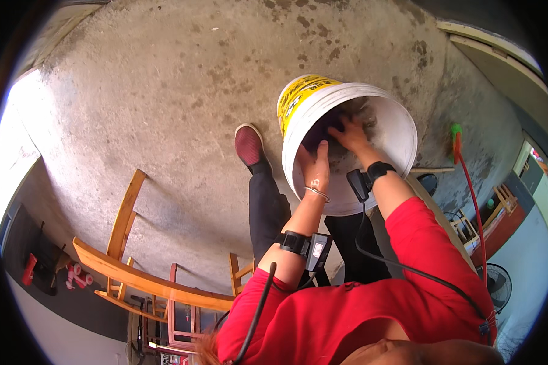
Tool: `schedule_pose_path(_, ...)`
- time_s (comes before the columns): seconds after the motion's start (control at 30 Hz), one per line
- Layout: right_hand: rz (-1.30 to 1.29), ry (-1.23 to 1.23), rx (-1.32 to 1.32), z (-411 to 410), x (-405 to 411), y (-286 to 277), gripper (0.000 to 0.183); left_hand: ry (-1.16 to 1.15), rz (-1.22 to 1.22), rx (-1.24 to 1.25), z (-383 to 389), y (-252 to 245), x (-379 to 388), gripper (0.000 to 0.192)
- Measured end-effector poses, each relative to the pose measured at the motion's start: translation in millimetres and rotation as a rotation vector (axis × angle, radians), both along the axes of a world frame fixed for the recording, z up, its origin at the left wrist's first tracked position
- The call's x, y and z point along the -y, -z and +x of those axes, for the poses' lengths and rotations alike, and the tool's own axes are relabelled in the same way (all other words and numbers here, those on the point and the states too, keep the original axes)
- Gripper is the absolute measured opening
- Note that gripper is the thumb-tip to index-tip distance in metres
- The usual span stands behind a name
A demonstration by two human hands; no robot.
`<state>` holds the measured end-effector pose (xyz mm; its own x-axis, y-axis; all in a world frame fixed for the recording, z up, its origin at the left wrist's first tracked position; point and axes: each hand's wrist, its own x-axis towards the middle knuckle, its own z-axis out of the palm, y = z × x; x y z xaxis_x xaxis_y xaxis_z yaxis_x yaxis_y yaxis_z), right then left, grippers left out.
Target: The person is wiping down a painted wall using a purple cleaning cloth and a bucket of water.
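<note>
A white plastic bucket with a yellow printed band leans tilted before me, its mouth towards me. Both my hands reach inside it. At the left inner wall is my left hand, thumb raised and the other fingers partly hidden. My right hand lies deeper in, thumb and fingers spread at a dark, purplish mass, perhaps cloth. Shadow hides whether either hand grips it. Dark smudges mark the bucket's inside.
Under me spreads a stained concrete floor. Wooden benches stand at lower left. A red-handled brush with green bristles is at right, with a black fan farther down. My left arm bears a strapped device with a cable.
</note>
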<state>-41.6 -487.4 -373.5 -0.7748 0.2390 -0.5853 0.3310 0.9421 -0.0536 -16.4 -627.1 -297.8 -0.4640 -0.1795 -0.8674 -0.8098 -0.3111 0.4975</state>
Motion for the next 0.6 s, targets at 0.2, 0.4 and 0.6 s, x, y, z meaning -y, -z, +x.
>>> schedule_pose_path(0.2, -0.899, 0.004, 0.415, -20, 16, -66, 0.044, 0.045, -0.106, 0.036, -6, -5, 16, 0.079)
schedule_pose_path(0.4, -1.300, -0.082, 0.480, -39, 4, -188, 0.027, -0.490, 0.674, 0.094, 7, 21, -1, 0.067)
schedule_pose_path(0.6, -1.128, -0.036, 0.032, -20, 68, -155, 0.025, -0.538, 0.997, -0.176, 59, 50, 8, 0.036)
